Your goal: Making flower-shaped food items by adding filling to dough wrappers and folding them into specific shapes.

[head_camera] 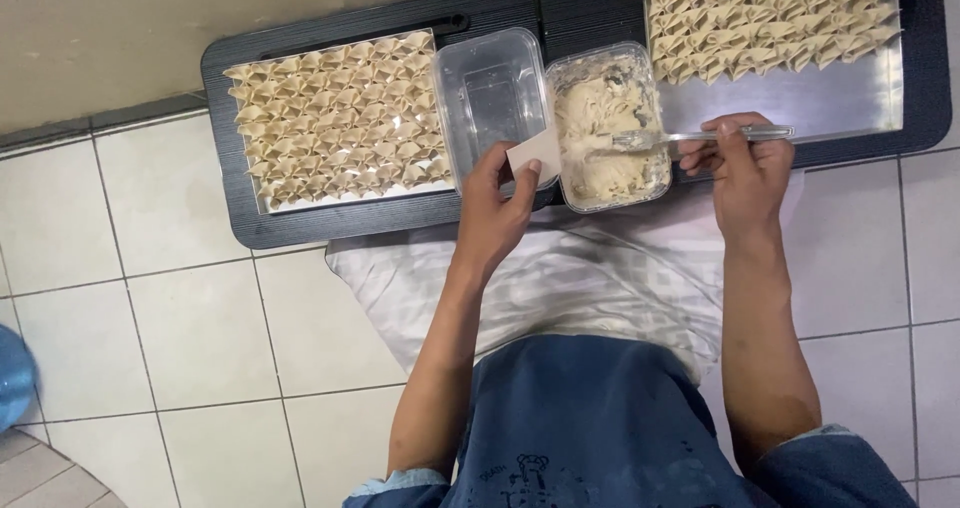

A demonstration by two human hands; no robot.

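Head view: seated on pale floor tiles [200, 338], looking down over blue denim lap [590, 418] and a white checked cloth [560, 278] spread ahead of the knees.

Left hand [495, 208]: raised just above the cloth, thumb and fingertips pinching a small square cream dough wrapper [535, 153] by its near edge; wrapper held flat, tilted slightly, hovering over the gap between two tubs.

Right hand [745, 163]: fingers curled tight around the handle of a shiny metal fork [690, 136], thumb on top.

Key relation: fork's long axis nearly level, running right to left from the hand; tines buried in the filling, just right of the wrapper. Wrapper just left of the tines, near but apart; left hand nearer the wrapper, right hand nearer the filling.

Filling tub: clear plastic rectangular container [610, 128] of pale beige lumpy paste, smeared up the walls, roughly half full, between the two hands.

Empty tub: second clear plastic rectangular container [490, 98], touching the filling tub on its left, nothing visible inside.

Left tray: black rectangular tray [300, 228] lined with a shiny sheet, almost wholly covered by tight rows of folded cream dumplings [335, 118].

Right tray: black rectangular tray [925, 88] farther right, folded dumplings [770, 18] filling only its far part, bare silver sheet [820, 98] nearer the right hand.

Far edge: beige wall base [100, 38] beyond the trays.
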